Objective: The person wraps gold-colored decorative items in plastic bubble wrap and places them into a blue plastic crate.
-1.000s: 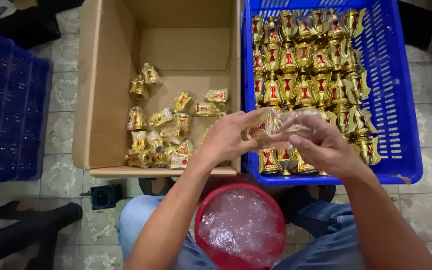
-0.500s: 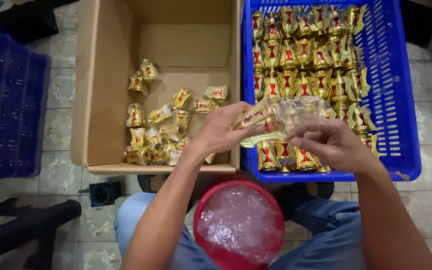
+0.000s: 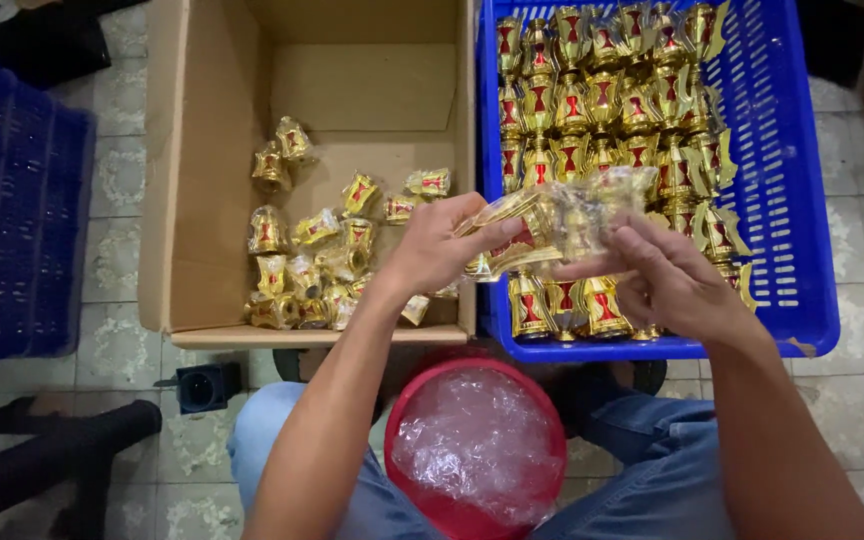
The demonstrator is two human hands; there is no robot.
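Observation:
My left hand [image 3: 437,248] and my right hand [image 3: 667,275] hold one gold-and-red lantern-shaped ornament [image 3: 512,235] between them, half inside a clear plastic bag [image 3: 582,210]. The hands hover over the seam between a cardboard box [image 3: 177,200] and a blue plastic crate [image 3: 792,200]. Several bagged ornaments [image 3: 317,255] lie loose on the box floor. Rows of unbagged gold ornaments [image 3: 602,90] stand upright in the crate.
A red tub [image 3: 417,430] holding clear plastic bags sits on my lap, between my knees. Another dark blue crate [image 3: 12,230] stands at the left. A small black object [image 3: 202,385] lies on the tiled floor beside a black chair leg [image 3: 42,460].
Both hands have lifted slightly and drifted a little away from me with the ornament and bag; the bag now stretches further right over the crate's ornaments.

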